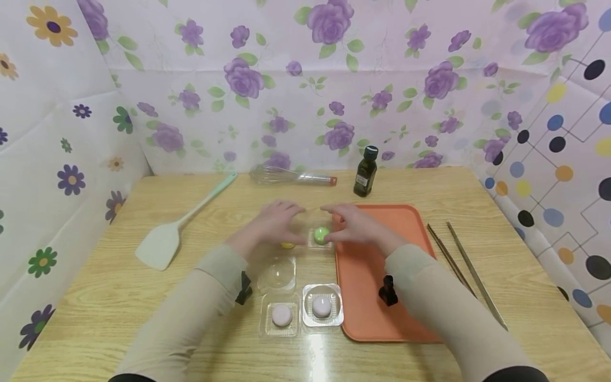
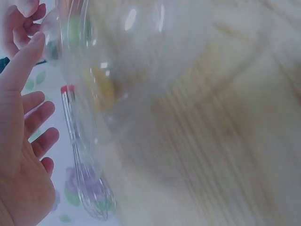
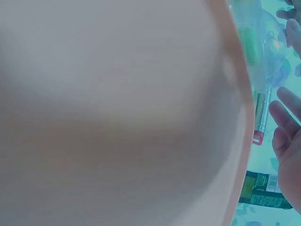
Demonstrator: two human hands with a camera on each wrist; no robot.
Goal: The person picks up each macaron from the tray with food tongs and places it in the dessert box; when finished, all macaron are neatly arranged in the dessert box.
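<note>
In the head view my left hand [image 1: 274,225] and right hand [image 1: 355,228] hover on either side of a clear plastic box [image 1: 312,245] with a smooth round green piece [image 1: 321,235] in it. Fingers of both hands are spread and loosely bent, with nothing gripped. A yellow piece [image 1: 288,245] shows partly under my left hand, seen through clear plastic in the left wrist view. A clear dome [image 3: 273,44] stands by my right fingers; whether they touch it I cannot tell. Nearer lie an open clear lid [image 1: 277,276] and two boxes with round lilac pieces [image 1: 282,315].
An orange tray [image 1: 382,323] lies under my right forearm, with metal tongs [image 1: 465,265] to its right. Behind are a whisk [image 1: 291,176] and a dark bottle [image 1: 365,172]. A pale spatula [image 1: 162,241] rests at left. Patterned cloth [image 1: 286,106] hangs around the table.
</note>
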